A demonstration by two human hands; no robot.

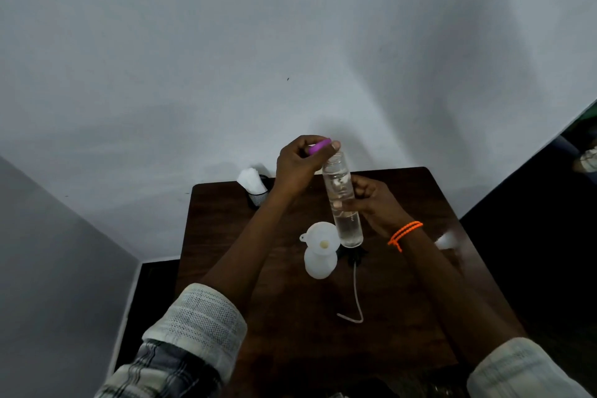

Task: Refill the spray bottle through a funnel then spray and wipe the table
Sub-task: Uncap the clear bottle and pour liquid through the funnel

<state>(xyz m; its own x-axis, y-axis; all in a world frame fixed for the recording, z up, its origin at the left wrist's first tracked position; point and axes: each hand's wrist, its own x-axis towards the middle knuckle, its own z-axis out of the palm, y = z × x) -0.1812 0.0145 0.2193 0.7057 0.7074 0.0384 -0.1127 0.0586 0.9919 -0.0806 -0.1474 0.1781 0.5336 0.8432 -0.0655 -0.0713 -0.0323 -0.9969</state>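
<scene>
A tall clear water bottle (pixel 344 200) stands upright above the dark wooden table (pixel 403 300), holding clear liquid. My right hand (pixel 374 203), with orange bands on the wrist, grips its middle. My left hand (pixel 298 165) pinches the purple cap (pixel 318 148) at the bottle's top. Just left of the bottle's base stands the white spray bottle (pixel 319 263) with a white funnel (pixel 321 237) set in its neck. The black spray head (pixel 355 256) with its white dip tube (pixel 357 300) lies on the table behind the bottle's base.
A black mesh holder with white tissue (pixel 253 184) stands at the table's far left corner against the pale wall. A white object (pixel 447 240) lies near the table's right edge. Dark floor surrounds the table on both sides.
</scene>
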